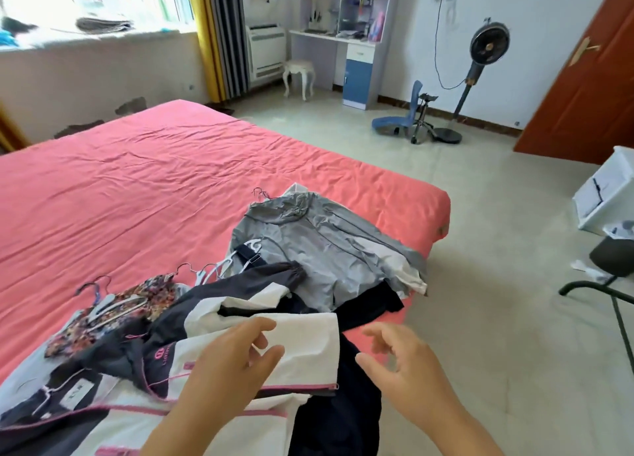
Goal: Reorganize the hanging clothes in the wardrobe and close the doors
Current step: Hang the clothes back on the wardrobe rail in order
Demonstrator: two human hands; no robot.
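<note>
Your left hand [236, 356] rests with loosely bent fingers on the white-and-navy jacket [206, 363] at the bed's [137, 187] near edge, gripping nothing; your right hand [401, 359] hovers just beside it, fingers spread and empty. Grey jacket [329, 249] and floral garment [113, 311] lie on hangers near the bed's near right corner. Wardrobe out of view. Judgement: early; rehanging and door closing remain.

Ahead of me the bed [137, 181] wears a wrinkled coral sheet. Across the floor [480, 284], a standing fan [487, 47] stands by the white wall near a tipped-over blue chair [401, 119]. A white stool [297, 74] sits beside my blue-and-white desk [346, 40].
</note>
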